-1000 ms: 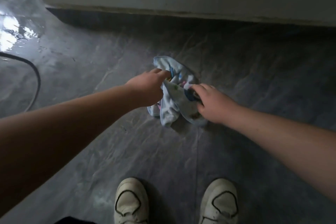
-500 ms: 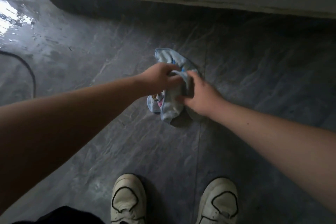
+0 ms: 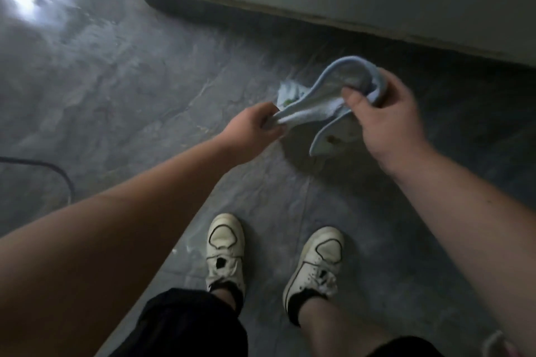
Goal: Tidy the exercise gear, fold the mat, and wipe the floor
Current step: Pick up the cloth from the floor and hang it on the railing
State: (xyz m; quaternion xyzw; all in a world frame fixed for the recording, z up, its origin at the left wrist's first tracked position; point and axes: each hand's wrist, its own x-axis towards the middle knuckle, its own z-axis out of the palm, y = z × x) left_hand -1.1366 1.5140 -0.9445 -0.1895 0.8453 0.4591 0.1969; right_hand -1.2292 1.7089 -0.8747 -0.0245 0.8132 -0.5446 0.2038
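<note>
The cloth (image 3: 316,114) hangs stretched between my hands, above the grey floor (image 3: 130,90) near the wall. My left hand (image 3: 252,129) pinches one bunched end shut; my right hand (image 3: 385,122) closes around the looped other end. I judge I'm refolding it for a cleaner wiping face. No readable writing shows on it, only a blurred coloured print.

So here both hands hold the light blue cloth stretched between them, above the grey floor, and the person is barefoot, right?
Not barefoot. The head view shows white sneakers on both feet. The rest holds: left hand and right hand grip the light blue cloth above the grey floor.
</note>
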